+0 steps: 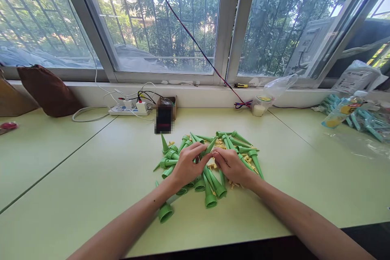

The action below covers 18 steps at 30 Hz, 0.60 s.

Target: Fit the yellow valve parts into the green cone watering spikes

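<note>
My left hand (188, 165) is closed around a green plastic cone-shaped spike (211, 145), its narrow tip pointing up and to the right. Close beside it, my right hand (232, 165) is pinched at the fingertips, which meet the left fingers near the spike. What the right fingers hold is hidden. Under and around both hands lies a loose pile of similar green spikes (210, 199), some with ribbed, open wide ends. Small yellow pieces (248, 158) are scattered among them, mostly to the right. One spike (165, 212) lies nearer to me, beside my left forearm.
At the back stand a power strip (129, 110) with cables and a small box (173, 105) behind a blurred dark object (163, 120). A clear cup (258, 107) is by the sill. Bagged teal items (370, 120) and a pouch (344, 111) lie right; a brown bag (50, 91) leans left.
</note>
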Tool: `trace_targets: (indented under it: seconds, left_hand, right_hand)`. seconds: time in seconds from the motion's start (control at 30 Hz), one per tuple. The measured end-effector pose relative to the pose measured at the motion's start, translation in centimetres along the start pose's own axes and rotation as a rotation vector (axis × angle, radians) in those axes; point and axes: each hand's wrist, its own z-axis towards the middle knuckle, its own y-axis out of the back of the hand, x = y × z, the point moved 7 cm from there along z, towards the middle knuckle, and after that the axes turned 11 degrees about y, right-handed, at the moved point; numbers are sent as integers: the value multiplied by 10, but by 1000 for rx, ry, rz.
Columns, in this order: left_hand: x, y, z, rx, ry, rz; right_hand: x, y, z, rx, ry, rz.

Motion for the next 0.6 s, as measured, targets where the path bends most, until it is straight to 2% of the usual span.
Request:
trace_targets:
  seconds: [0.6]
  left_hand:
    - [1,0,-1,-11,-13,50]
  right_hand:
    - [-1,0,1,0,6,-45]
